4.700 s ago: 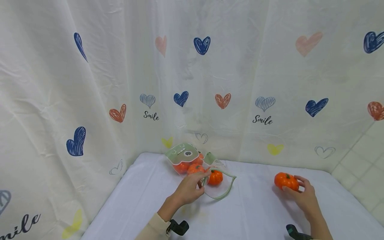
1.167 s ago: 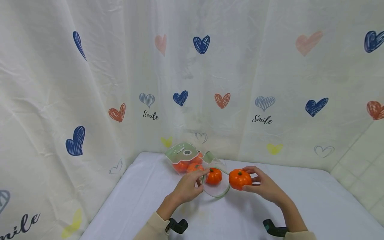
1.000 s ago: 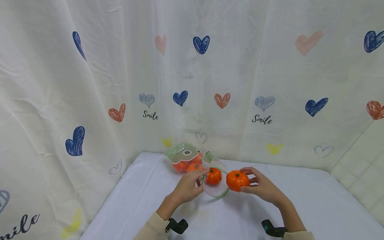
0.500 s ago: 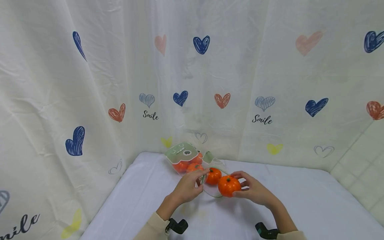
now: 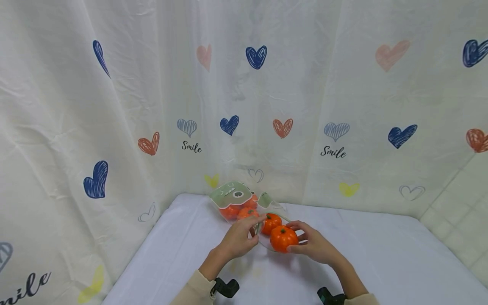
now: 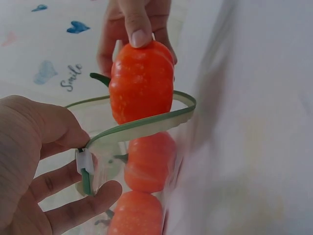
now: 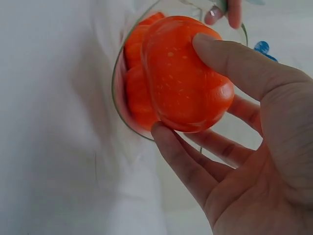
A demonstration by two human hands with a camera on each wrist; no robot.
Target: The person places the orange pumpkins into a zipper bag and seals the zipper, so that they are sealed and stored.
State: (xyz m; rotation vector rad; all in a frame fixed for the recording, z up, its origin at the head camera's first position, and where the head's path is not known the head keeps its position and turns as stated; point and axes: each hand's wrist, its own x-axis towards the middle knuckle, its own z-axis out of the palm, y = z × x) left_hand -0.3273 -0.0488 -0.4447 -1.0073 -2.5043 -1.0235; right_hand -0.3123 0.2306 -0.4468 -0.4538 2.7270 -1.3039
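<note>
- Right wrist view, nearest: the right hand (image 7: 244,147) grips a small orange pumpkin (image 7: 186,73), thumb pressed over its top and the fingers (image 7: 181,161) curled beneath it, so it is carried clear of the white worktop (image 7: 54,147).
- Just beyond the pumpkin lies the green-rimmed mouth of a clear pouch (image 7: 120,105), facing the hand; the pumpkin sits right at that rim, partly across it, with other orange pumpkins (image 7: 134,95) showing inside.
- Left wrist view: the left hand (image 6: 34,161) pinches the pouch rim (image 6: 142,125) at its white slider, thumb above and fingers (image 6: 73,210) below, holding the mouth spread. The held pumpkin (image 6: 142,81) stands over the far lip, its green stem pointing sideways, away from the worktop.
- Head view: both hands meet at mid-worktop, the left hand (image 5: 238,239) on the near-left of the opening and the right hand (image 5: 314,245) coming in from the right. The pumpkin (image 5: 283,238) lies directly between the right fingers and the pouch (image 5: 244,203), whose length runs away to the far left.
- The right hand is the nearer one to the pumpkin; the left touches only the pouch.
- Whether the pumpkin already rests on the pouch's lower film is hard to tell, since that film is transparent.
- Farthest back hangs a pale curtain (image 5: 244,106) printed with hearts.
</note>
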